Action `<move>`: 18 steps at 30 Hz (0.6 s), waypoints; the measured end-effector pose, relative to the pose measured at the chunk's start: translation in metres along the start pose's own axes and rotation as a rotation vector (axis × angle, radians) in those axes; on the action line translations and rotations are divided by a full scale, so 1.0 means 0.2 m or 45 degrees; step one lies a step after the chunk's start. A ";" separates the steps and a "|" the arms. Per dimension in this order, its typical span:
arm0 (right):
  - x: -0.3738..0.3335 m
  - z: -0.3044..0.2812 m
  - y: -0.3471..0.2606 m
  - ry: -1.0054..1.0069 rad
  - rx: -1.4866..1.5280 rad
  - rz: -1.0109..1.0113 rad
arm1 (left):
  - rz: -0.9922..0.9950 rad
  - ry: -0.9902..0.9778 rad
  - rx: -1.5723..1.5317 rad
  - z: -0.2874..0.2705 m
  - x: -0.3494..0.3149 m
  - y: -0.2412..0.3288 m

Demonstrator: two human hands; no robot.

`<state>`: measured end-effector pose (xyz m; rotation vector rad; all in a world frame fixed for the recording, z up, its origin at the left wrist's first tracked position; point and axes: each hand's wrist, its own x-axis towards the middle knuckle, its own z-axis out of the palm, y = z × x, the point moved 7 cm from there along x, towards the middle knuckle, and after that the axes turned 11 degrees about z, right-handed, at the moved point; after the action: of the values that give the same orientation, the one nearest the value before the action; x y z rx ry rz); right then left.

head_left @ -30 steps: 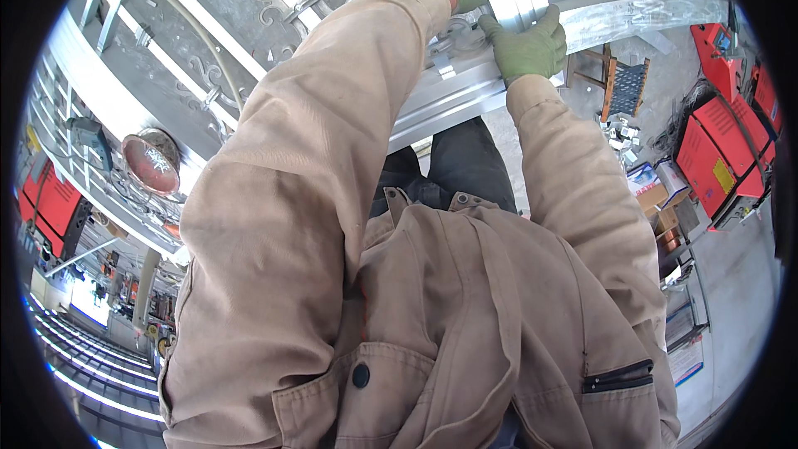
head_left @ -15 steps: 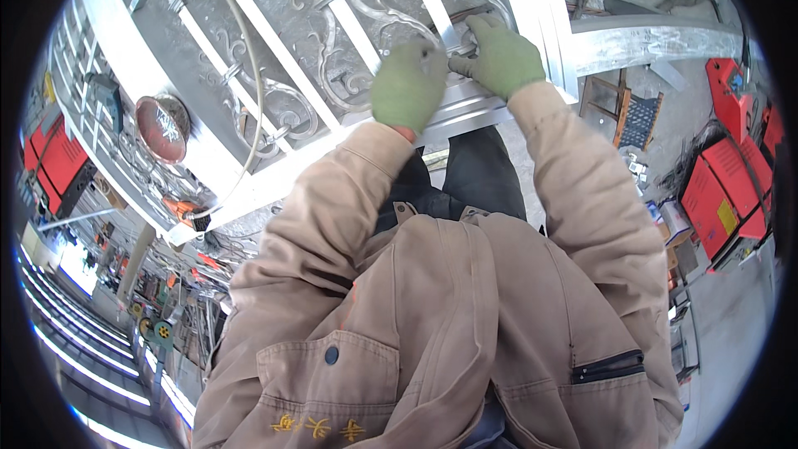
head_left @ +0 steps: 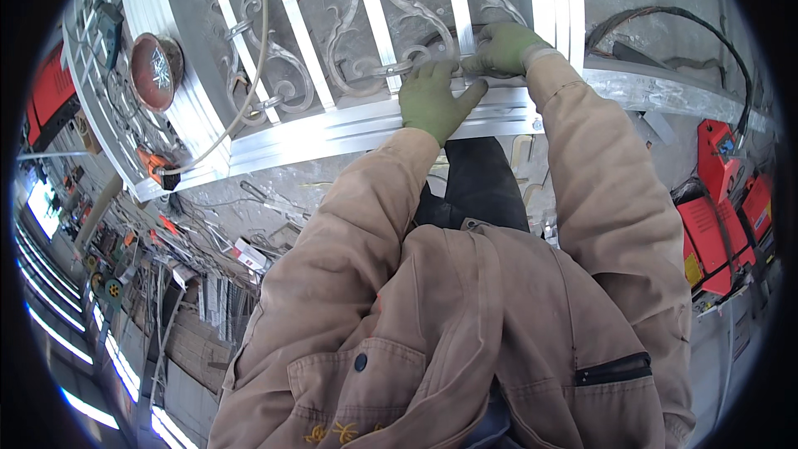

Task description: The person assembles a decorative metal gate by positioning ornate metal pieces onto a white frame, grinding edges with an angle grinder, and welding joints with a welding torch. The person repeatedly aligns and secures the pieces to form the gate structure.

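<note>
The left hand (head_left: 434, 101) and right hand (head_left: 504, 50) lie close together on the metal frame (head_left: 299, 138), grip unclear, and yellow writing (head_left: 345, 431) marks the brown jacket (head_left: 540, 308).

Grey floor (head_left: 307, 179), littered with wires and scraps, shows inward from nine o'clock. At that same rim a bright opening (head_left: 43, 208) glows; white strip lights (head_left: 89, 407) line eight o'clock. Boxy red machines (head_left: 706, 237) stand at three o'clock.

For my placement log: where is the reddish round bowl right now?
In the head view, the reddish round bowl is at upper left, well left of the left hand, between the dark tool and the pale hose.
</note>
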<state>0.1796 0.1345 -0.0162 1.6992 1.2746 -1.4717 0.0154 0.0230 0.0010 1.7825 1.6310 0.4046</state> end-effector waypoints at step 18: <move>-0.32 -0.12 0.07 0.667 -0.170 -0.099 | -0.239 -0.598 0.219 0.00 0.27 0.08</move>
<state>0.2056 0.1308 0.0488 2.0368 1.6780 -0.9787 0.0365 0.0750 -0.0006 1.6653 1.5034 -0.2338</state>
